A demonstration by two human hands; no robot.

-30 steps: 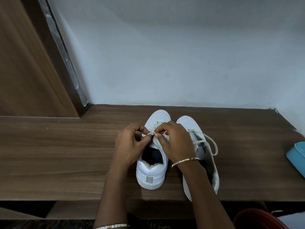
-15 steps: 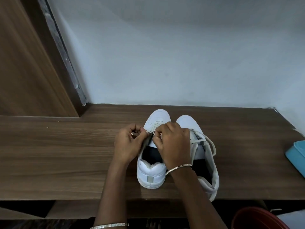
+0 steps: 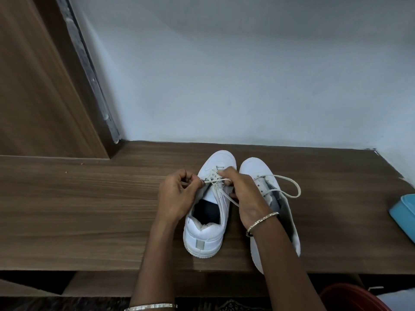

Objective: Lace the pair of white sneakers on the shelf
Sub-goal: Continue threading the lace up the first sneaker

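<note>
Left hand (image 3: 177, 194): fingers curling, pinching one end of the lace (image 3: 216, 181), holding it taut leftward.
Right hand (image 3: 244, 194): pinching the other lace run over the tongue.
Left sneaker (image 3: 206, 234): sitting upright on the wooden shelf (image 3: 89, 209), toe facing the wall, between both hands.
Right sneaker (image 3: 253, 167): sitting just beside it, partly hidden under the right forearm, its loose lace loop (image 3: 294, 184) trailing outward.
Blue box (image 3: 404, 214): sitting at the shelf's right edge.
</note>
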